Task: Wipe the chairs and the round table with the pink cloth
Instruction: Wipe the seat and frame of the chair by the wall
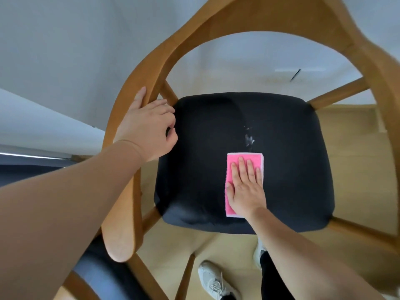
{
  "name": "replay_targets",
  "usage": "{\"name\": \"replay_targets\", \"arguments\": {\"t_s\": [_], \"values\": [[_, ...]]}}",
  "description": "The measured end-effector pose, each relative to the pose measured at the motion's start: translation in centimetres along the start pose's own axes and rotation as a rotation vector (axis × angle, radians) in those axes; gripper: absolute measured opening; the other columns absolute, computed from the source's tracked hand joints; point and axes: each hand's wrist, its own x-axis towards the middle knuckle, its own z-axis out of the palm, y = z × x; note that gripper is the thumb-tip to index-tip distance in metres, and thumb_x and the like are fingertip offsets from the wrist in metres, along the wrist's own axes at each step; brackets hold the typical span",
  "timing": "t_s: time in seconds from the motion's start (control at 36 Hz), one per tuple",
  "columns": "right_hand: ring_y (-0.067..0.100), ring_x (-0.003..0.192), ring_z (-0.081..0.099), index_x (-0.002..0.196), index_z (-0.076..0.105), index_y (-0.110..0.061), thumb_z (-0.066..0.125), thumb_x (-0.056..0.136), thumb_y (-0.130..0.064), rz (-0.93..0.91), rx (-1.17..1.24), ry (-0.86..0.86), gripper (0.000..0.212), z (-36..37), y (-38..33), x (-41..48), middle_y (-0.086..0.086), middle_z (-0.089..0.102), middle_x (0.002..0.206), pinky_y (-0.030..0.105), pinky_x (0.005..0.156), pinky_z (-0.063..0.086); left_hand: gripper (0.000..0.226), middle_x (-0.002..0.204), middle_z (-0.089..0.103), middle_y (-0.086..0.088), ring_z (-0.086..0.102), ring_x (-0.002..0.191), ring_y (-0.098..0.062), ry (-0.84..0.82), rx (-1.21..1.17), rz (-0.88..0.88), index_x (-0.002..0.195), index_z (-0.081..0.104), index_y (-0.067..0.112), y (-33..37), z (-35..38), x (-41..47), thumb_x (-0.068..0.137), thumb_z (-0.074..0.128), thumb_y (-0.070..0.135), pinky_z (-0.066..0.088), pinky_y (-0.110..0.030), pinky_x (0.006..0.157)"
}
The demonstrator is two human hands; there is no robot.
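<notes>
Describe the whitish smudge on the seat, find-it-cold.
The wooden chair fills the view; look at its black seat cushion. The whitish smudge lies mid-cushion, just beyond the pink cloth under the right hand. It is the only pale mark on the dark fabric.

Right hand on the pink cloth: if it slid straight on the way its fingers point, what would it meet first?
The whitish smear on the black seat of the chair. It lies just ahead of the pink cloth under the right hand.

Left hand: curled round the left rail of the chair, forearm outstretched.
Right hand: flat, fingers straight, pressing the pink cloth on the chair's seat.
</notes>
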Motion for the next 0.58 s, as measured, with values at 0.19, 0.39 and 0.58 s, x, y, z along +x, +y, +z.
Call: {"name": "replay_targets", "arguments": {"t_s": [0.19,0.39,0.58], "values": [[0.026,0.149,-0.014,0.153,-0.008,-0.012,0.0,0.095,-0.045,0.007,0.022,0.071,0.067,-4.6,1.2,9.3,0.008,-0.009,0.163,0.045,0.119,-0.012,0.036,0.109,0.068,0.007,0.055,0.117,-0.016,-0.019,0.0,-0.013,0.088,0.069,0.027,-0.1,0.3,0.1,0.089,0.035,0.041,0.008,-0.05,0.116],[0.029,0.15,-0.008,0.155,-0.002,-0.014,0.004,0.095,-0.046,0.039,0.038,0.127,0.069,-8.5,1.8,17.4,0.009,-0.004,0.163,0.045,0.12,-0.009,0.037,0.105,0.069,0.009,0.057,0.112,-0.015,-0.054,-0.015,-0.037,0.088,0.068,0.03,-0.3,0.3,0.3,0.089,0.033,0.043,0.006,-0.048,0.116],[0.029,0.15,-0.008,0.154,-0.006,-0.012,0.004,0.097,-0.046,0.052,0.041,0.145,0.067,-8.3,1.8,17.5,0.011,-0.004,0.163,0.044,0.12,-0.008,0.034,0.096,0.068,0.011,0.059,0.104,-0.013,-0.067,-0.007,-0.056,0.084,0.066,0.03,-0.2,0.4,0.2,0.089,0.035,0.042,0.002,-0.045,0.116]]}}
